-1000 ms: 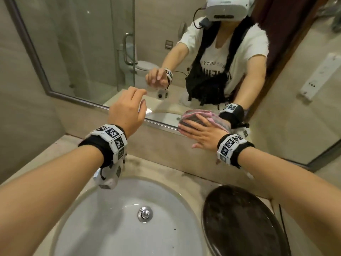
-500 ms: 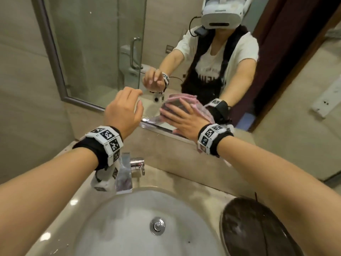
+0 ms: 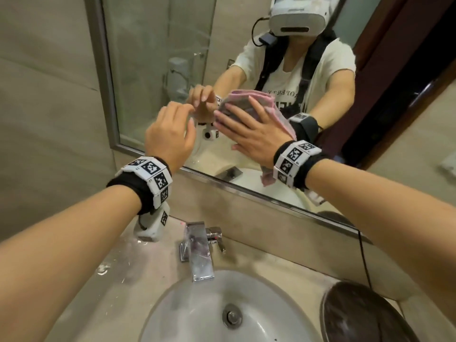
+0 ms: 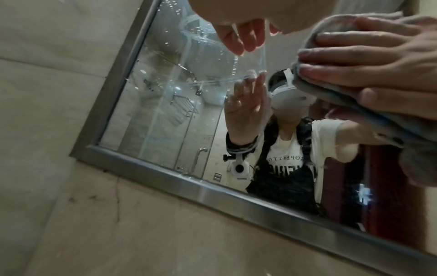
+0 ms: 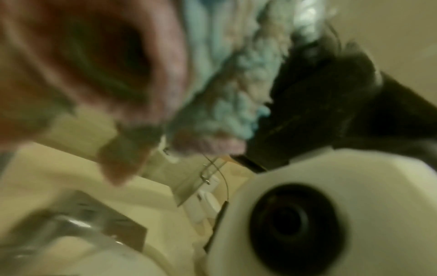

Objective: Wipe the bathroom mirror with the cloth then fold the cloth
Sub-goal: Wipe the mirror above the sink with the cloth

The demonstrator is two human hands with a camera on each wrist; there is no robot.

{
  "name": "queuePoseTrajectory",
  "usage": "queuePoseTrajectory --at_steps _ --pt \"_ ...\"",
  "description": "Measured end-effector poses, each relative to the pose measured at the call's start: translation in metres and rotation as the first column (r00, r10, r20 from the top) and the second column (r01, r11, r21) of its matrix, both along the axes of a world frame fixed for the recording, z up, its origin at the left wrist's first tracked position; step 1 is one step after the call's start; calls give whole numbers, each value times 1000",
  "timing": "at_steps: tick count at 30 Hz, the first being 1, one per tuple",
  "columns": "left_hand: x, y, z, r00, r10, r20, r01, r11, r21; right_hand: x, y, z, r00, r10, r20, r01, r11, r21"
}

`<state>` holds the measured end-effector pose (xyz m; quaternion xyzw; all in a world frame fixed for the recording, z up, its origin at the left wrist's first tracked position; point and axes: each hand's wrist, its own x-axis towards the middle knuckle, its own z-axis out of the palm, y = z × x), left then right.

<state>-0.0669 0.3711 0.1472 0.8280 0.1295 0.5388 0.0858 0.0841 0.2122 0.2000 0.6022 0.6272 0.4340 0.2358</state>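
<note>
1. My right hand (image 3: pixel 256 137) lies flat on the cloth (image 3: pixel 249 99), fingers straight and spread, pressing it against the mirror (image 3: pixel 153 58). No finger curls round the cloth.
2. The cloth is pink and bunched. It sits on the lower part of the glass, at about 1 o'clock from the faucet (image 3: pixel 199 253). One corner hangs below my right wrist, near the bottom frame.
3. My left hand (image 3: pixel 170 134) is raised at 9 o'clock from the cloth, just beside it. Its fingers are loosely bent and hold nothing. In the left wrist view the fingertips (image 4: pixel 236 44) stand close to the glass; I cannot tell whether they touch it.
4. The left wrist view shows water drops and streaks on the glass at 10 o'clock from the cloth (image 4: pixel 335 87).
5. The right wrist view is blurred; only the cloth (image 5: pixel 224 104) is recognisable there.
6. Below the mirror, the desk (image 3: pixel 118 275) carries the faucet and the white sink (image 3: pixel 197 304). A dark round object (image 3: pixel 365 314) lies at 3 o'clock from the sink.
</note>
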Motion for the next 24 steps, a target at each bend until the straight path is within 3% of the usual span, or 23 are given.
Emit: queuePoseTrajectory --at_steps 2,8,11,14,20,24 --pt "-7 12 -9 1000 17 -9 -18 1000 -21 -7 9 -23 999 -42 -11 42 999 11" --pt "-39 50 -40 999 20 -41 -23 998 -63 -29 64 -91 990 -12 -140 -8 990 -141" --pt "-58 72 -48 998 47 -41 -52 993 -110 -44 96 -116 985 -71 -160 38 980 -197" --pt "-72 89 -55 997 61 -49 -68 985 -158 -57 126 -121 980 -105 -169 70 977 -201" --pt "-91 115 -61 992 115 -54 -124 969 -216 -76 184 -114 995 -86 -48 73 970 -230" --pt "-90 124 -52 992 120 -22 -122 959 -255 -85 206 -112 979 -203 33 205 944 -257"
